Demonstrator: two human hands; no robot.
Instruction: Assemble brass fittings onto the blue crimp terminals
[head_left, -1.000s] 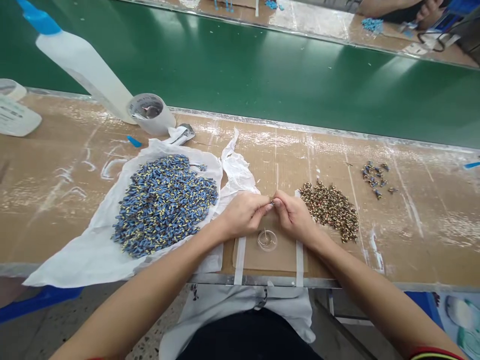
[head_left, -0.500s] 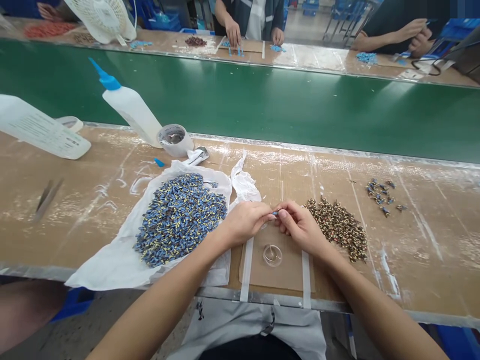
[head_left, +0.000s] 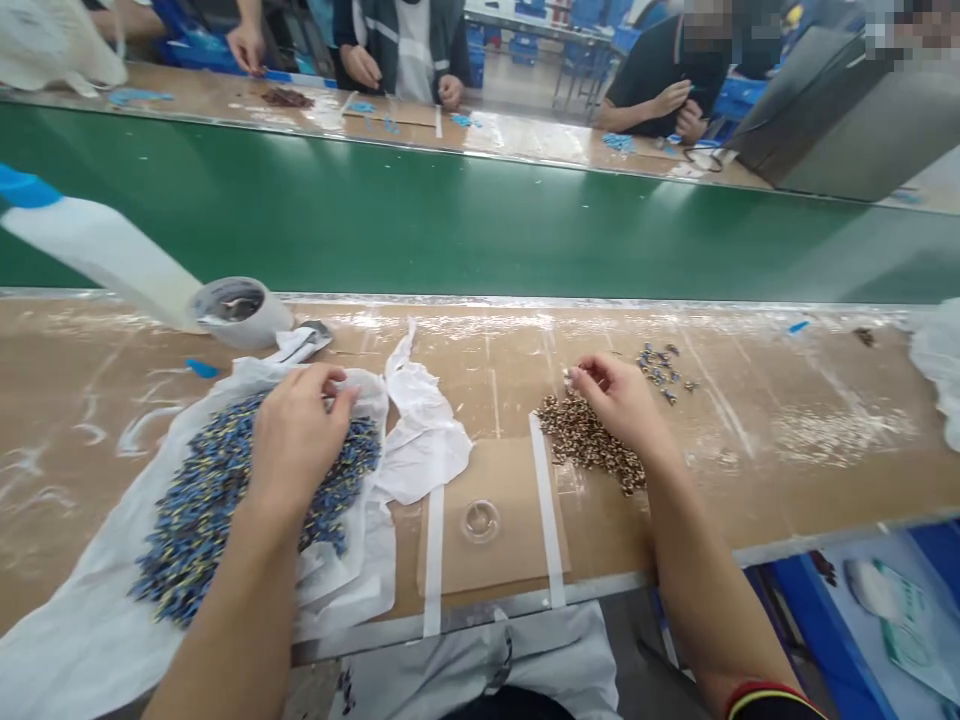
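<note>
My left hand (head_left: 300, 430) hovers over the right part of a pile of small blue-and-yellow pieces (head_left: 202, 500) on a white cloth bag (head_left: 67, 640). Its fingers are curled with thumb and forefinger close together; whatever lies between them is too small to make out. To the right, my right hand (head_left: 615, 400) pinches at the far edge of a heap of small brown-and-gold pieces (head_left: 589, 440). A tiny pale bit shows at its fingertips. Between the hands, a small clear round dish (head_left: 480, 521) sits on a taped cardboard square (head_left: 495, 470).
Beyond my right hand lie a few blue-and-gold pieces (head_left: 660, 372). A tape roll (head_left: 244, 312), a white bottle with a blue nozzle (head_left: 105, 245) and crumpled white paper (head_left: 424, 430) are at left. A green conveyor belt (head_left: 450, 220) runs across; co-workers sit behind it.
My hands, earlier together over the cardboard around a small blue piece, have parted: the left to the blue-and-yellow pile, the right to the brown heap. The view has turned right.
</note>
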